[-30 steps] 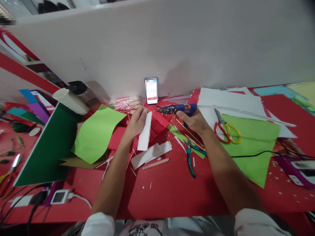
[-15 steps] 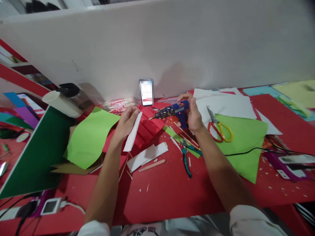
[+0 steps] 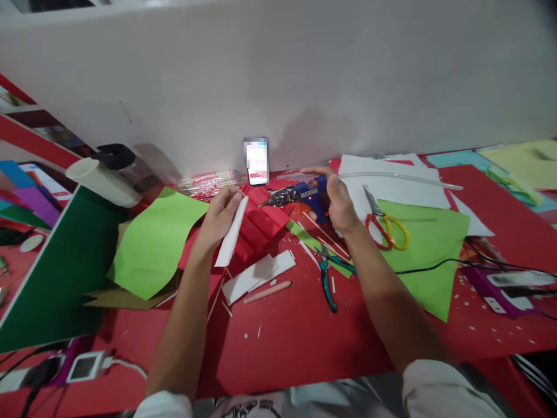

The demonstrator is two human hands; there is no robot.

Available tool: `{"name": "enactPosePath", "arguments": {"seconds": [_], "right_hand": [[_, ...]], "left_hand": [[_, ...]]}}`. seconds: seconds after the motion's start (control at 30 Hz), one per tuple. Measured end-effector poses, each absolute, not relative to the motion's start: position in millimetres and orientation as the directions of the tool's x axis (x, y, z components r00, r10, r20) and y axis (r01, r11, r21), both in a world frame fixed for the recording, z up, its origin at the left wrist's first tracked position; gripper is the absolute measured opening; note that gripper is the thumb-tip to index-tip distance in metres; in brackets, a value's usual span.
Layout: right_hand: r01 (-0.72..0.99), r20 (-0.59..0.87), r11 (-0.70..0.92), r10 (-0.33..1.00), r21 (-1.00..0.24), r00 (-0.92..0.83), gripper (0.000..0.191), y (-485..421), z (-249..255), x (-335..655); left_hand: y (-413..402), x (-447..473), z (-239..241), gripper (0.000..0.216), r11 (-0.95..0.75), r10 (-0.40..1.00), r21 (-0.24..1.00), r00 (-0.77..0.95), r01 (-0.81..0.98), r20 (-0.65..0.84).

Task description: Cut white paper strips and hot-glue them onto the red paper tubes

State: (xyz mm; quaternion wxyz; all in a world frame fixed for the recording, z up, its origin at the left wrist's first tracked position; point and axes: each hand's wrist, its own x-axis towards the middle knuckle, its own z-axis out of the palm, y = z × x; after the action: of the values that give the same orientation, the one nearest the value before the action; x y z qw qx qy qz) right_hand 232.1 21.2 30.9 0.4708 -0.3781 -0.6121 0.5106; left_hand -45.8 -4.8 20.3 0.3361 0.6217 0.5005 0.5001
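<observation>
Between the thumb and fingers of my left hand [image 3: 223,213] is a narrow white foam-board strip [image 3: 232,233], tilted, its lower end pointing toward me. My right hand [image 3: 338,202] grips a blue hot glue gun [image 3: 317,194], with a clear glue stick [image 3: 400,176] jutting out of its back. The gun's nozzle points left at the strip, a small gap away from it. Under both hands lies folded red paper [image 3: 265,223]. Closer to me on the table are white strips [image 3: 261,276] and a pinkish stick [image 3: 267,292].
Teal-handled pliers [image 3: 327,278] and scissors [image 3: 385,223] lie on the right, the scissors partly over green paper [image 3: 435,249]. A phone [image 3: 257,161] leans against the wall. At left are a green board [image 3: 61,261], a paper cup [image 3: 104,181] and a power bank [image 3: 87,367].
The glue gun has turned slightly, so its glue stick now shows long to the right, and its nozzle sits a little nearer the strip. My left hand keeps its hold.
</observation>
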Motion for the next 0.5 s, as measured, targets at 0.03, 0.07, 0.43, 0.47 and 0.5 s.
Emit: {"name": "enactPosePath", "arguments": {"seconds": [0.03, 0.07, 0.43, 0.47, 0.5], "right_hand": [[-0.027, 0.186, 0.186, 0.942, -0.982, -0.279, 0.079, 21.2, 30.6, 232.7], [-0.031, 0.182, 0.181, 0.942, -0.983, -0.283, 0.078, 21.3, 30.4, 233.5], [0.2, 0.274, 0.339, 0.916, -0.919, -0.292, 0.034, 15.2, 44.4, 228.1], [0.222, 0.284, 0.35, 0.916, -0.91, -0.283, 0.034, 14.9, 44.2, 227.4], [0.239, 0.291, 0.36, 0.915, -0.902, -0.28, 0.035, 14.9, 43.4, 227.0]], "left_hand": [[-4.8, -45.6, 20.3, 0.02, -0.274, 0.958, 0.918, -0.005, 0.287, 0.287], [-4.8, -45.3, 20.4, 0.02, -0.275, 0.957, 0.917, -0.01, 0.289, 0.29], [-6.7, -37.3, 21.6, 0.02, -0.265, 0.959, 0.922, -0.025, 0.282, 0.283], [-6.5, -37.0, 21.3, 0.021, -0.261, 0.96, 0.923, -0.025, 0.282, 0.279], [-6.2, -36.8, 20.9, 0.023, -0.257, 0.961, 0.923, -0.024, 0.286, 0.275]]}}
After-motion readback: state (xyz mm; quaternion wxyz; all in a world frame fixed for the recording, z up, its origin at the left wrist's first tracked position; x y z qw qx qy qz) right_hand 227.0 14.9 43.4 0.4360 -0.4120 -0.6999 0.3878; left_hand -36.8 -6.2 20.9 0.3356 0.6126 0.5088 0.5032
